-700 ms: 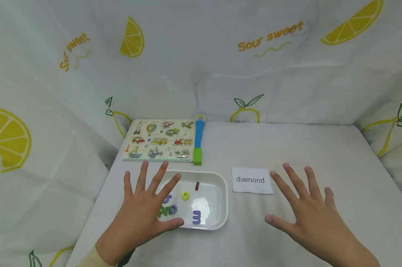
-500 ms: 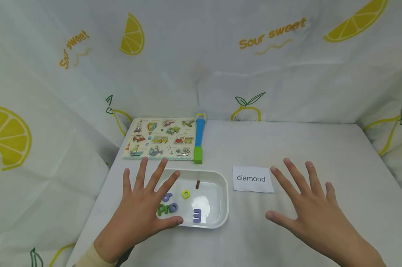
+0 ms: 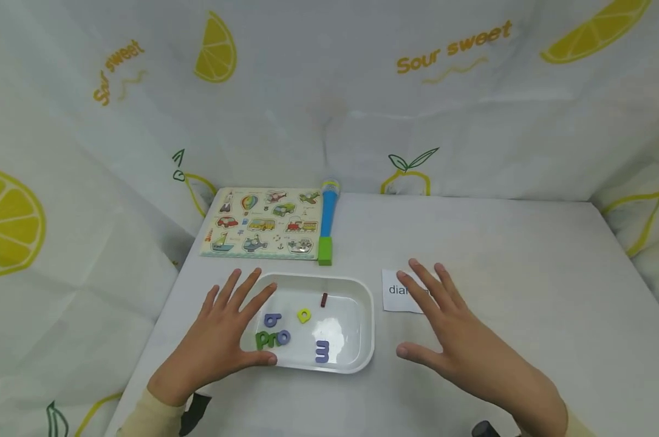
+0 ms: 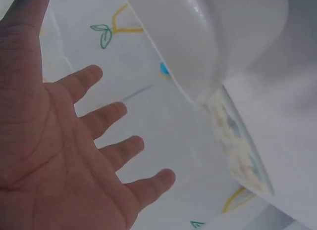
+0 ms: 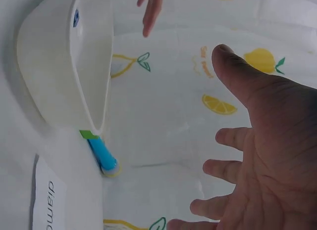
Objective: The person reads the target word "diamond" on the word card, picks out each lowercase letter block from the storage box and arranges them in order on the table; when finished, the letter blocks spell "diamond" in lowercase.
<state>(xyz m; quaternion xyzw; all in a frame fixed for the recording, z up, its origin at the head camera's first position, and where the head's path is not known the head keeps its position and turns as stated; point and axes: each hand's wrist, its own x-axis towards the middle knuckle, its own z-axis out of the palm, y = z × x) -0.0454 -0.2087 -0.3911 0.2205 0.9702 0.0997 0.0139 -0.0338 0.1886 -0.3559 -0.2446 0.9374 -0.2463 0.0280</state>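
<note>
My left hand (image 3: 214,337) hovers over the left end of a white tray (image 3: 364,321), fingers spread and holding nothing. Inside the tray lie several letter pieces: a purple m (image 3: 322,351), a small brown bar-shaped letter (image 3: 324,300), a yellow ring-shaped letter (image 3: 304,315), a purple round letter with a stem (image 3: 272,320), a purple o (image 3: 283,337) and green letters (image 3: 262,340). To the tray's right, my right hand (image 3: 455,334) is spread and empty, overlapping a white paper card (image 3: 392,300). In the right wrist view the card (image 5: 47,200) shows part of the printed word "diamond".
Behind the tray lies a picture board (image 3: 263,223) with vehicle pieces. A blue and green toy microphone (image 3: 327,212) lies along its right edge. A white curtain (image 3: 285,127) with lemon prints rises at the table's back and sides.
My right hand has moved left, from beside the card to partly covering it. My left hand has shifted a little left, uncovering more of the letters. The tray's contents stay put.
</note>
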